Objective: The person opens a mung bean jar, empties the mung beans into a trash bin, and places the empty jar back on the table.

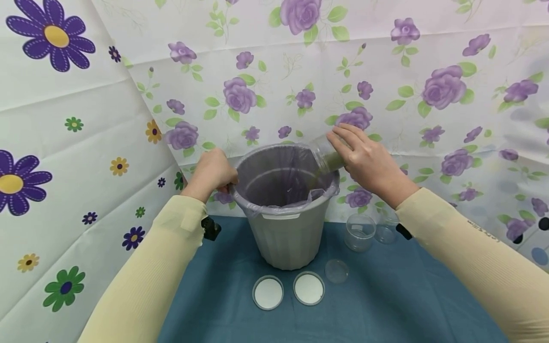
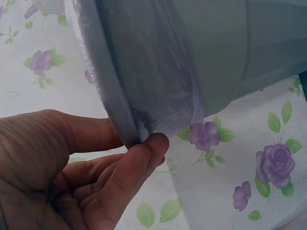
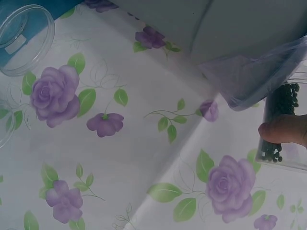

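Observation:
A grey trash bin lined with a thin purplish plastic bag stands upright at the middle of the head view. My left hand pinches the bin's left rim and the bag folded over it, thumb on one side and fingers on the other in the left wrist view. Above the right rim, my right hand grips a clear plastic jar, tilted with its mouth toward the bin's inside. Small green grains, like mung beans, lie along the jar's lower side. The bin's bottom is hidden.
Right of the bin stand a clear empty jar and another clear container. In front lie a clear lid and two round white-topped lids on the blue tablecloth. A flowered curtain hangs close behind.

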{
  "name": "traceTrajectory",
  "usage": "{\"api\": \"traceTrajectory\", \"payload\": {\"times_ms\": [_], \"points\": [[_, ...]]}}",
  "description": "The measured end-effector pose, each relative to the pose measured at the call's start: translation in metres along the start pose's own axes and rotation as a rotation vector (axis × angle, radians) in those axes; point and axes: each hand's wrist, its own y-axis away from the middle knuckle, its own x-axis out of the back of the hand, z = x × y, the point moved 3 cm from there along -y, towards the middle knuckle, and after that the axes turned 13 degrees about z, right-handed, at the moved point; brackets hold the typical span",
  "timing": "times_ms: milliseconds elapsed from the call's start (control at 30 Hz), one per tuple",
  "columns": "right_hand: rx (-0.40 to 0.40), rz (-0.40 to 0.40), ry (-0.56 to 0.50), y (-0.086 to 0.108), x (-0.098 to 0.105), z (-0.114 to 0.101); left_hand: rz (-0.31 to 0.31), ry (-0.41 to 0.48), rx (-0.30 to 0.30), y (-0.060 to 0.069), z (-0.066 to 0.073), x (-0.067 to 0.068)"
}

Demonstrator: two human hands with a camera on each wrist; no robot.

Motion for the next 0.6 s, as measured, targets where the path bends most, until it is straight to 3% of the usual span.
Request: {"api": "traceTrajectory", "payload": {"times_ms": [600], "points": [[0.014,-0.023,0.004,-0.0033,-0.0001,-0.0026,-0.002,0.020,0.002,0.0013,-0.0002,0.0001]]}}
